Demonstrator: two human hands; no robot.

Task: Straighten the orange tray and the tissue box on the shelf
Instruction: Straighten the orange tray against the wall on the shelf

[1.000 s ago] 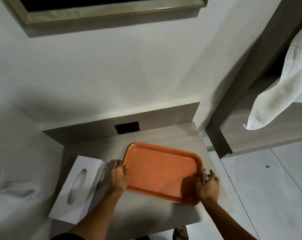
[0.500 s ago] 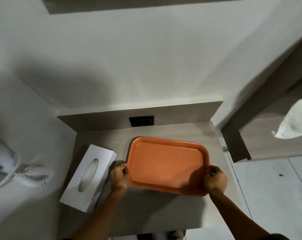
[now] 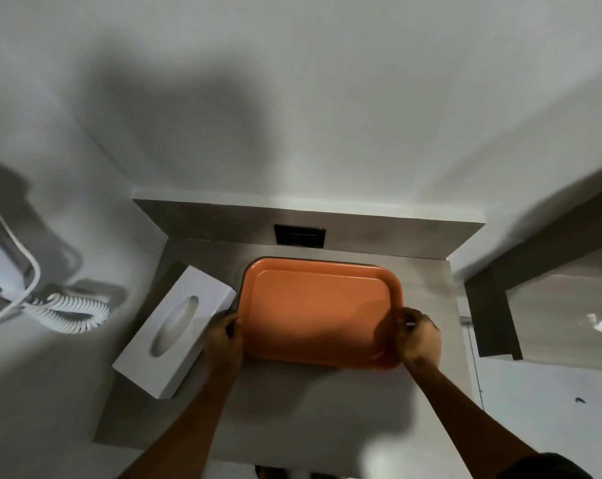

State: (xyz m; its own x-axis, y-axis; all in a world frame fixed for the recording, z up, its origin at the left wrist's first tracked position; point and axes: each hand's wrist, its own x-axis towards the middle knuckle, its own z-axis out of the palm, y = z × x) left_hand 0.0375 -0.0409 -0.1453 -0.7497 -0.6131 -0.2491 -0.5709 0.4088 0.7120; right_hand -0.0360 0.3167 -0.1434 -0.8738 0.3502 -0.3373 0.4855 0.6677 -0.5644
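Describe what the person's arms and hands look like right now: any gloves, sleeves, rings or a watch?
Both hands, the left hand and the right hand, are bare, with no gloves. The forearms are uncovered too; no watch or ring is visible. A dark sleeve edge shows at the right arm's upper end.

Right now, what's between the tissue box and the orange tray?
Head view: only the left hand, gripping the orange tray rim beside the tissue box; otherwise bare shelf.
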